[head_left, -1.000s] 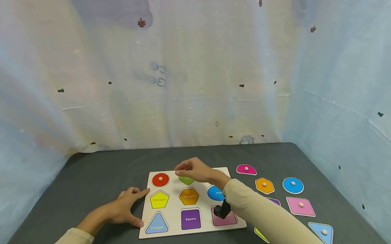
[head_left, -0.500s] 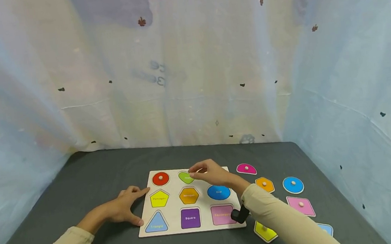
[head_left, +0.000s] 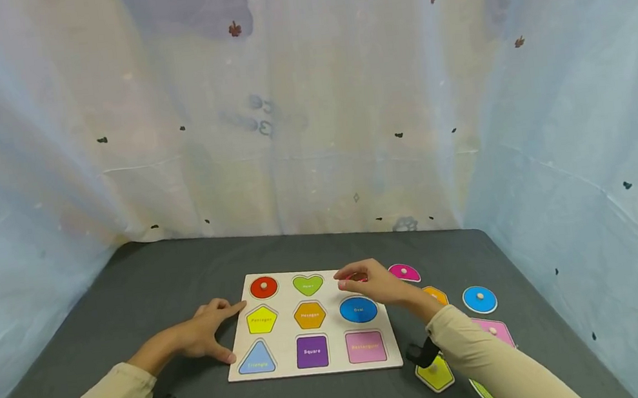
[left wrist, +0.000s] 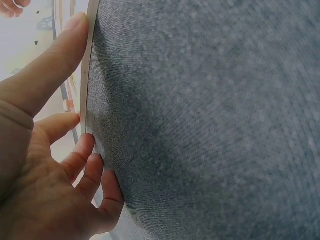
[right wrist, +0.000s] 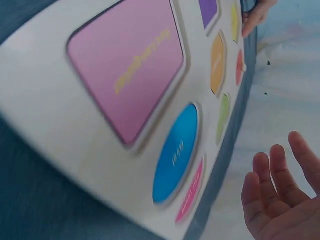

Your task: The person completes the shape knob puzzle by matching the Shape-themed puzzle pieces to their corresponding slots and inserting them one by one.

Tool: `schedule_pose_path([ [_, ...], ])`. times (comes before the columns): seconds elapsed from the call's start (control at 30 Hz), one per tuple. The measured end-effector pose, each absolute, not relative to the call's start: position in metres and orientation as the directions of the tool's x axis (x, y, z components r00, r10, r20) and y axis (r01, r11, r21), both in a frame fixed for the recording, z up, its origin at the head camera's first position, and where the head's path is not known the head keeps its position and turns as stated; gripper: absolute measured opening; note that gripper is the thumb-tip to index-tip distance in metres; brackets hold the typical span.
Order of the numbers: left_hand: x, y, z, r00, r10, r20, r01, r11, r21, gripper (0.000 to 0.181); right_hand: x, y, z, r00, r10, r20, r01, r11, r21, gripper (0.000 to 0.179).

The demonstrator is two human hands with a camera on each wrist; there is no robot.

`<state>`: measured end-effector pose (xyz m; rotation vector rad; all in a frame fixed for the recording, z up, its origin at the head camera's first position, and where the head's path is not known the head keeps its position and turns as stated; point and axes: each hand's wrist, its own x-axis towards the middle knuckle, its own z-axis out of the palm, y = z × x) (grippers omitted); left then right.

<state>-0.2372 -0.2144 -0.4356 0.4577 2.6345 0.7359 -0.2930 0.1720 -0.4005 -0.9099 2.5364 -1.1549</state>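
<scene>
A white wooden shape puzzle board (head_left: pixel 286 335) lies on the dark table, with coloured, labelled recesses. In its top left recess sits a red knobbed circle (head_left: pixel 263 287). My left hand (head_left: pixel 209 330) touches the board's left edge with thumb and forefinger; the left wrist view shows the thumb (left wrist: pixel 55 65) against the rim and the other fingers bent below it. Above the top right corner hovers my right hand (head_left: pixel 377 282), fingers loosely bent, nothing between them. It partly covers the magenta half-circle recess, while the right wrist view shows that recess (right wrist: pixel 191 192) beside the blue oval recess (right wrist: pixel 176 152).
Right of the board lie knobbed pieces: a magenta half circle (head_left: pixel 404 272), an orange hexagon (head_left: pixel 435 294), a blue rounded piece (head_left: pixel 479 299), a pink rectangle (head_left: pixel 497 330), a yellow pentagon (head_left: pixel 435 375) and a partly hidden green piece (head_left: pixel 483 394). Pale curtains (head_left: pixel 311 128) surround the table.
My right hand has moved right from over the green heart recess to the board's top right corner, uncovering the heart and oval recesses. The left hand stays at the board's left edge.
</scene>
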Motion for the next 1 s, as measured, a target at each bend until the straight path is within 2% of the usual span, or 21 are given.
schedule_pose_path([
  [0.3, -0.239, -0.214, -0.437, -0.882, 0.395, -0.258, 0.21, 0.818, 0.536, 0.109, -0.284, 0.22, -0.386, -0.836, -0.547, 0.043, -0.404, 0.56, -0.723, 0.039],
  [0.63, -0.238, -0.214, -0.435, -0.882, 0.389, -0.264, 0.198, 0.816, 0.543, 0.109, -0.266, 0.26, -0.389, -0.815, -0.578, 0.038, -0.429, 0.558, -0.71, 0.038],
  [1.0, -0.239, -0.214, -0.437, -0.885, 0.388, -0.258, 0.201, 0.818, 0.539, 0.109, -0.233, 0.307, -0.409, -0.827, -0.561, -0.029, -0.34, 0.541, -0.769, 0.041],
])
